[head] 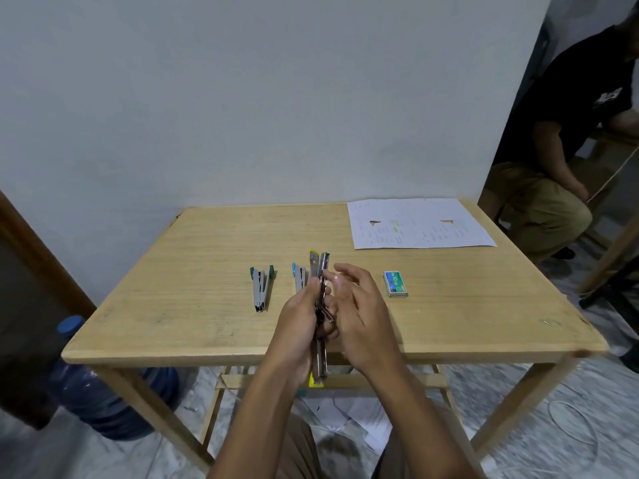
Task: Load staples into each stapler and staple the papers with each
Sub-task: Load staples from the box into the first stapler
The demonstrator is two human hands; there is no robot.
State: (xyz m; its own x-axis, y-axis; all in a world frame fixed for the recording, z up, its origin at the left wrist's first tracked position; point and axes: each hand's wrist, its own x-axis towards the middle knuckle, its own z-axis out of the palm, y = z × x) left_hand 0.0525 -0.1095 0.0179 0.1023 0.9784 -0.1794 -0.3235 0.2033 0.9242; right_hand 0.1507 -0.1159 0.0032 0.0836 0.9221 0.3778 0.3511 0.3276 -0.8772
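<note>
My left hand (301,319) grips a yellow stapler (318,271) that is swung open lengthwise, its metal magazine pointing away from me and its yellow end below the table edge. My right hand (359,316) is beside the stapler, fingertips at the magazine near its middle; whether it pinches staples I cannot tell. A dark green stapler (261,288) lies on the table to the left. A light blue stapler (299,276) lies just left of my hands. The staple box (396,283) lies to the right. The papers (420,223) lie at the far right corner.
The wooden table (193,271) stands against a pale wall. A blue water jug (100,392) sits on the floor at the left. A person in a black shirt (567,133) sits at the right. Loose papers and a cable lie on the floor.
</note>
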